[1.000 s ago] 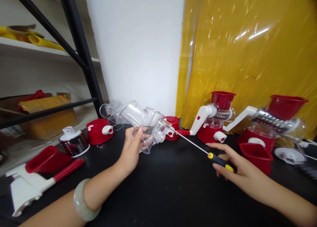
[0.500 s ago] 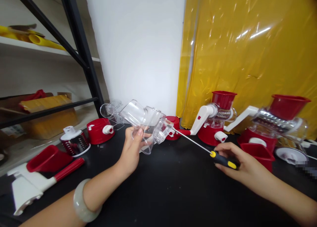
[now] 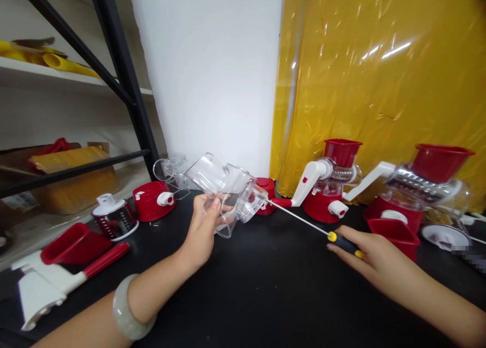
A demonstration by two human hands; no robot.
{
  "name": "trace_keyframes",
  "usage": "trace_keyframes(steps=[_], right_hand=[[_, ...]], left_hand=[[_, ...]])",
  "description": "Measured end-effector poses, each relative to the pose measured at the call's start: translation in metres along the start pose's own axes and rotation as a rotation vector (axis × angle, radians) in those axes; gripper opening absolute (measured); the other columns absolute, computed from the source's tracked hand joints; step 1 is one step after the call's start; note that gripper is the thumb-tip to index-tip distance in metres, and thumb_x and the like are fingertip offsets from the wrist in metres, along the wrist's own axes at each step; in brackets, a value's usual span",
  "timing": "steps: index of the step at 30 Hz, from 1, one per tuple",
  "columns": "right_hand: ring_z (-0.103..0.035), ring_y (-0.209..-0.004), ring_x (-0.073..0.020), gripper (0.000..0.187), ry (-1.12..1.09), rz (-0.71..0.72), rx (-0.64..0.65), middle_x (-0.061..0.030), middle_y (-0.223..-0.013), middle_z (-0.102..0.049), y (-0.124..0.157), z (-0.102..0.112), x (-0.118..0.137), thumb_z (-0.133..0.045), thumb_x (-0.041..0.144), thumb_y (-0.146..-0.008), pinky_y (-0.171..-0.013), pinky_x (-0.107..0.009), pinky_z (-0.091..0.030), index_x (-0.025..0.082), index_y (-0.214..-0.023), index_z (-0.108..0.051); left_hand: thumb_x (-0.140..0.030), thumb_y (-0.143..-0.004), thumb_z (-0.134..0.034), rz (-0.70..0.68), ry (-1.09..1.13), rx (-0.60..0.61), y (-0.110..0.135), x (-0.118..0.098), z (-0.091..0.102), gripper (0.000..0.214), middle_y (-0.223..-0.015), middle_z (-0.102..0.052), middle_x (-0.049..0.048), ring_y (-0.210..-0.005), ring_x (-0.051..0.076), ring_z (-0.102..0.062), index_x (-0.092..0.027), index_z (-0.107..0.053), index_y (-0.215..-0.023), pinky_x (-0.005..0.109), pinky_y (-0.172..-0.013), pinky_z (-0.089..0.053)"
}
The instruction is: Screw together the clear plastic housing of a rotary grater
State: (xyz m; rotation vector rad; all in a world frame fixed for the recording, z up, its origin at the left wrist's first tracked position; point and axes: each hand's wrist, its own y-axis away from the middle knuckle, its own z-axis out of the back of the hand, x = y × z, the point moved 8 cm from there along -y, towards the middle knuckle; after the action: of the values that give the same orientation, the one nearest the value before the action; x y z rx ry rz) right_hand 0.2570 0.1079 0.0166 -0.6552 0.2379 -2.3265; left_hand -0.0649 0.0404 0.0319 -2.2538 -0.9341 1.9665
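Observation:
My left hand is closed round a clear plastic grater housing, held tilted above the black table. My right hand grips the black and yellow handle of a long screwdriver. Its steel shaft runs up and left, and the tip meets the right end of the clear housing. A pale bangle sits on my left wrist.
Two assembled red and white rotary graters stand at the back right before a yellow plastic curtain. A red base, a steel drum, a red hopper and a white handle part lie left. A black shelf frame rises behind.
My right hand has shifted a little to the right along the screwdriver handle and closed on it. The clear housing has stayed in my left hand, barely moved.

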Motion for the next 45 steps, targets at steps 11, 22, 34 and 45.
trace_keyframes(steps=[11,22,34,45], right_hand=[[-0.065,-0.062,-0.0173,0.022,-0.015,0.046,-0.018,0.0000,-0.073,-0.070,0.000,0.001,-0.005,-0.054,0.044,-0.093,-0.057,-0.027,-0.047,0.026,-0.085,-0.063],[-0.066,-0.062,-0.0179,0.019,-0.011,0.067,-0.054,-0.0008,-0.075,-0.072,-0.001,0.005,-0.005,-0.058,0.043,-0.091,-0.058,-0.027,-0.048,0.026,-0.084,-0.064],[-0.067,-0.066,-0.0186,0.022,-0.001,0.077,-0.023,-0.0015,-0.077,-0.071,-0.001,0.001,-0.008,-0.054,0.044,-0.094,-0.061,-0.028,-0.048,0.025,-0.087,-0.062],[-0.065,-0.064,-0.0180,0.023,0.011,0.032,0.020,-0.0003,-0.075,-0.068,-0.001,-0.003,-0.009,-0.051,0.045,-0.096,-0.059,-0.027,-0.046,0.025,-0.086,-0.057]], left_hand=[[-0.062,-0.076,-0.069,-0.018,0.014,0.027,0.002,-0.004,-0.003,0.053,-0.115,-0.056,0.0063,-0.092,0.020,-0.062,-0.022,-0.048,-0.103,0.034,-0.066,-0.057],[-0.061,-0.079,-0.067,-0.056,0.021,0.079,0.003,-0.008,-0.005,0.050,-0.115,-0.053,0.0060,-0.090,0.019,-0.059,-0.023,-0.047,-0.103,0.033,-0.063,-0.057],[-0.064,-0.078,-0.066,-0.050,0.007,0.077,0.003,-0.010,-0.006,0.049,-0.115,-0.053,0.0062,-0.086,0.019,-0.059,-0.022,-0.047,-0.097,0.033,-0.059,-0.057],[-0.065,-0.079,-0.065,-0.048,0.003,0.069,0.004,-0.007,-0.006,0.051,-0.116,-0.051,0.0057,-0.090,0.020,-0.059,-0.023,-0.046,-0.101,0.034,-0.062,-0.058]])
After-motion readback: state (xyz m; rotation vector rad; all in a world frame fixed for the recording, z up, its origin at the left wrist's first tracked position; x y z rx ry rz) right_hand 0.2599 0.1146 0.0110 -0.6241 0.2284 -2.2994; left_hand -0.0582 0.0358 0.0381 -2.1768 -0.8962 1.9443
